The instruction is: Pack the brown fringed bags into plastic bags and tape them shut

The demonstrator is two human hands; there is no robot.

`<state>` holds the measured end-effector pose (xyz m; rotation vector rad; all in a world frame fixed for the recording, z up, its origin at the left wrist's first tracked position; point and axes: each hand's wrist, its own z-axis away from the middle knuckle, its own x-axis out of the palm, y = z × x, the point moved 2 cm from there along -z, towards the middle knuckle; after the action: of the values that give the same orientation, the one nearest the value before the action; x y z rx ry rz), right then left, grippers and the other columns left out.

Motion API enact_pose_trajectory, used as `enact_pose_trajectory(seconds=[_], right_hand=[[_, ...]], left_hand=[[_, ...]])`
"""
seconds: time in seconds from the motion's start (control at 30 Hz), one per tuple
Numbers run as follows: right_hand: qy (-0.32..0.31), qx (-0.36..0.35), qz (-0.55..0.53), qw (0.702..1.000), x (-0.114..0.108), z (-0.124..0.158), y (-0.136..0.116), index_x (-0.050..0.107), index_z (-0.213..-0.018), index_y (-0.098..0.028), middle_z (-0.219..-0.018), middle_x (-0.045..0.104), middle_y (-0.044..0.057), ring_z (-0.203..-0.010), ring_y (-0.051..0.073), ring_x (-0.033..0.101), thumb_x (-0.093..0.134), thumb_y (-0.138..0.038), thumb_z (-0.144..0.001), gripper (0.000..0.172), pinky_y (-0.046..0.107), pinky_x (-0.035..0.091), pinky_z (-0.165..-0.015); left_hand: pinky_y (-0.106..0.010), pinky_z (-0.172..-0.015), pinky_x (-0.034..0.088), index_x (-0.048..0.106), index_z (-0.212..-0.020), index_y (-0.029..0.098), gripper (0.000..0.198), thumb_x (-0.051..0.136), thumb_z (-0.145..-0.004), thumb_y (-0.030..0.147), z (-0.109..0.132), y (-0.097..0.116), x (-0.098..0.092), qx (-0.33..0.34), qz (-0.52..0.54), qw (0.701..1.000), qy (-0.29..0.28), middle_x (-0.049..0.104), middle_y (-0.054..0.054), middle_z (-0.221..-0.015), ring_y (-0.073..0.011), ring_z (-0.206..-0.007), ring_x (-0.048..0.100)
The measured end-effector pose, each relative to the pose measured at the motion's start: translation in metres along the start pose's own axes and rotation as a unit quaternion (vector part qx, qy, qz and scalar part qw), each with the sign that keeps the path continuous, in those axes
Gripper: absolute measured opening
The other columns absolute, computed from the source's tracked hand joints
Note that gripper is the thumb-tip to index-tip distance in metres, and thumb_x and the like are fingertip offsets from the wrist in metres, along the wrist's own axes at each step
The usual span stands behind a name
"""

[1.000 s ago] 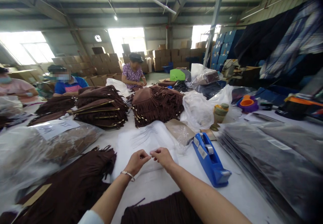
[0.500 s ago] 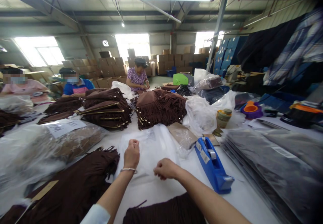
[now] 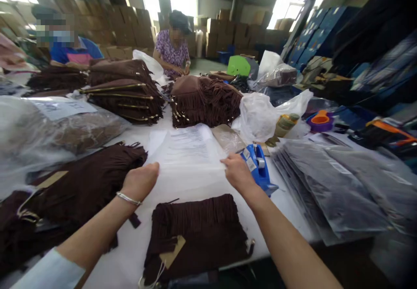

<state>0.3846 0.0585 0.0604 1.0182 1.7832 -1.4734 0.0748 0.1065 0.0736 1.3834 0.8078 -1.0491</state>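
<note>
A translucent white plastic bag (image 3: 189, 150) with printed lines is stretched flat between my hands over the table. My left hand (image 3: 141, 181) is closed on its left near corner, a bracelet on the wrist. At the opposite corner my right hand (image 3: 238, 172) pinches the bag's edge. Just below lies a dark brown fringed pouch (image 3: 198, 232) with a tan tag (image 3: 173, 252) and a white string. Close beyond my right hand stands a blue tape dispenser (image 3: 257, 167). More brown fringed pieces (image 3: 87, 193) lie left of my left hand.
Stacks of brown fringed pouches (image 3: 205, 100) stand at the back. A filled clear bag (image 3: 81, 124) sits left; grey plastic-wrapped packages (image 3: 332, 185) are piled right. A jar (image 3: 286, 124) leans by a crumpled white bag (image 3: 259, 115). Across the table a person (image 3: 172, 48) works.
My hands have moved apart and now pull the bag taut between them. The view has tilted down, bringing the near pouch and its tag into sight.
</note>
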Motion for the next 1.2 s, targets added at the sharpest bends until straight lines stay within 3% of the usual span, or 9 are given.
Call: enact_pose_trajectory(seconds=[0.17,0.27,0.33,0.47,0.63,0.83,0.9,1.03,1.2], right_hand=[[0.121,0.144,-0.176,0.966,0.013,0.065,0.055,0.059,-0.121,-0.015,-0.105,0.062,0.008,-0.097,0.022,0.058,0.042,-0.01,-0.075,0.05,0.036,0.05,-0.084],[0.183,0.251,-0.438,0.843,0.039,0.077,0.071,0.055,-0.123,-0.022,-0.082,0.064,0.0,-0.069,0.015,0.063,0.051,-0.024,-0.079,0.045,0.028,0.055,-0.062],[0.172,0.273,-0.534,0.781,0.052,0.076,0.071,0.056,-0.12,-0.023,-0.085,0.067,0.0,-0.074,0.015,0.065,0.058,-0.033,-0.077,0.044,0.031,0.056,-0.069],[0.067,0.274,-0.561,0.778,0.063,0.082,0.06,0.061,-0.115,-0.022,-0.112,0.067,0.005,-0.111,0.022,0.058,0.06,-0.047,-0.079,0.045,0.042,0.045,-0.099],[0.001,0.319,-0.431,0.844,0.069,0.114,0.052,0.065,-0.113,-0.016,-0.118,0.065,0.004,-0.131,0.023,0.04,0.064,-0.046,-0.078,0.046,0.036,0.022,-0.114],[0.022,0.465,-0.503,0.728,0.092,0.13,0.036,0.054,-0.126,-0.01,-0.104,0.071,0.008,-0.102,0.025,0.065,0.057,-0.056,-0.08,0.065,0.037,0.053,-0.089],[0.013,0.445,-0.499,0.744,0.091,0.13,0.034,0.055,-0.126,-0.011,-0.105,0.071,0.008,-0.101,0.024,0.065,0.056,-0.057,-0.08,0.065,0.036,0.054,-0.087],[-0.056,0.346,-0.41,0.842,0.073,0.137,0.039,0.058,-0.124,-0.017,-0.117,0.066,0.005,-0.117,0.024,0.054,0.05,-0.059,-0.082,0.06,0.037,0.04,-0.104],[-0.155,0.289,-0.31,0.893,0.038,0.165,0.044,0.062,-0.119,-0.017,-0.118,0.064,0.009,-0.12,0.028,0.051,0.044,-0.061,-0.086,0.057,0.041,0.035,-0.107]], left_hand=[[-0.025,-0.048,0.041,0.062,-0.073,0.014,0.017,0.048,-0.08,0.021,0.022,-0.026,0.026,-0.123,0.176,0.976,-0.034,0.054,-0.004,-0.047,-0.0198,-0.049,0.057],[-0.021,-0.041,0.041,0.061,-0.084,0.011,0.029,0.04,-0.089,0.029,0.026,-0.005,0.062,-0.14,0.361,0.919,-0.075,0.059,-0.004,-0.052,-0.0142,-0.045,0.056],[-0.021,-0.054,0.051,0.06,-0.09,0.009,0.022,0.045,-0.089,0.025,0.018,0.011,0.08,-0.142,0.472,0.865,-0.091,0.066,-0.008,-0.069,-0.013,-0.059,0.063],[-0.03,-0.076,0.055,0.063,-0.09,0.009,0.012,0.057,-0.085,0.018,-0.006,0.007,0.089,-0.144,0.599,0.779,-0.114,0.07,-0.009,-0.085,-0.0149,-0.079,0.067],[-0.031,-0.075,0.054,0.069,-0.077,0.009,0.014,0.076,-0.068,0.018,0.019,-0.037,0.086,-0.161,0.632,0.751,-0.1,0.07,-0.002,-0.071,-0.0177,-0.074,0.066],[-0.033,-0.078,0.052,0.067,-0.103,0.01,0.046,0.06,-0.08,0.05,0.083,-0.044,0.107,-0.22,0.679,0.7,0.01,0.073,-0.009,-0.082,-0.0211,-0.078,0.067],[-0.034,-0.08,0.051,0.065,-0.107,0.011,0.048,0.057,-0.082,0.051,0.095,-0.041,0.11,-0.231,0.69,0.686,0.028,0.073,-0.01,-0.086,-0.0218,-0.081,0.067],[-0.032,-0.079,0.052,0.066,-0.107,0.014,0.041,0.066,-0.077,0.042,0.122,-0.046,0.099,-0.24,0.683,0.69,-0.001,0.073,-0.007,-0.089,-0.0237,-0.085,0.067],[-0.03,-0.086,0.049,0.066,-0.109,0.018,0.039,0.06,-0.079,0.042,0.175,-0.057,0.088,-0.212,0.53,0.817,-0.081,0.071,-0.003,-0.1,-0.0249,-0.096,0.063]])
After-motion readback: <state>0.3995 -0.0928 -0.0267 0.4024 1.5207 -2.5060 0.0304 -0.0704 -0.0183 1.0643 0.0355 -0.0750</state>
